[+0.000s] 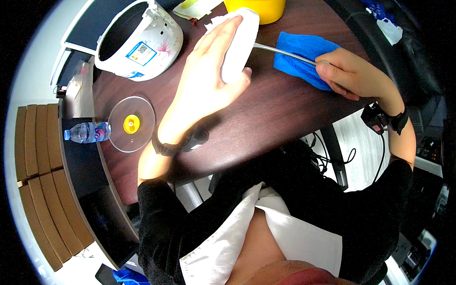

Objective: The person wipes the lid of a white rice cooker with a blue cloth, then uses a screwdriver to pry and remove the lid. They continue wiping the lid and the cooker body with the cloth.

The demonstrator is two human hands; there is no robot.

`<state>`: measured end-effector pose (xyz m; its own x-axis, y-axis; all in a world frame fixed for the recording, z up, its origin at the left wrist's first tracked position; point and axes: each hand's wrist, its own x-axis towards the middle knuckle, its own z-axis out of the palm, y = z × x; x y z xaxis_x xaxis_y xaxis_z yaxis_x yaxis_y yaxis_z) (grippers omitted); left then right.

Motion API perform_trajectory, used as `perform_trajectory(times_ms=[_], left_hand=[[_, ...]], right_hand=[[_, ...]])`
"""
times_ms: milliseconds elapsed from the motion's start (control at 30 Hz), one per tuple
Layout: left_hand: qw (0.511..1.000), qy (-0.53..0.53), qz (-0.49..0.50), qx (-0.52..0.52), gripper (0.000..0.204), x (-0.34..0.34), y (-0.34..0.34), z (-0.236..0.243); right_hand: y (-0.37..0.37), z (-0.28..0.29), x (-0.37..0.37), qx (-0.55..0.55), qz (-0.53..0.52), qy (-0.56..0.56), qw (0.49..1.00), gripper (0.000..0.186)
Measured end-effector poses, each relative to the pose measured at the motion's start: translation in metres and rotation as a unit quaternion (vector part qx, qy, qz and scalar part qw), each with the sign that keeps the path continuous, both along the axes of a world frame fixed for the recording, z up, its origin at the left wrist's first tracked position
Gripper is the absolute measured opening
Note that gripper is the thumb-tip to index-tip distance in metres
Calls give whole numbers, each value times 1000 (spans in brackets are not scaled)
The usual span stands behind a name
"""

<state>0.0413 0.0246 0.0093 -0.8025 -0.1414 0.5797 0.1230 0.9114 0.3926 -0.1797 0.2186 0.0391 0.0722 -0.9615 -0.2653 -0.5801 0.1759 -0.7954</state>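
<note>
My left hand [210, 78] lies along a white paper towel [243, 45], fingers stretched over it and thumb at its near edge. The towel covers one end of a long-handled metal utensil [285, 52], so the kind of its head is hidden. The thin handle runs rightward, and my right hand [349, 71] is closed around its far end, thumb on top. Under the handle and beside my right fingers lies a crumpled blue cloth [304, 57] on the dark brown table [237, 128].
A white flower-printed cooker body [156, 52] with a dark interior stands at the back left. Nearer are a glass lid [142, 137] with a yellow knob and a water bottle [88, 132] on its side. A yellow container [266, 10] is at the far edge; cardboard boxes [47, 190] stand left.
</note>
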Motion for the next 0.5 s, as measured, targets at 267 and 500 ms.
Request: perform_trajectory(times_ms=[267,500], left_hand=[[996,20,-23,87,69,-5,-9,-1],[944,-18,-33,327,43,6,-39,-11]], right_hand=[[-6,-13,0,-17,-32,-39,999,46],[1,-14,-7,-91,-34,98,990,42]])
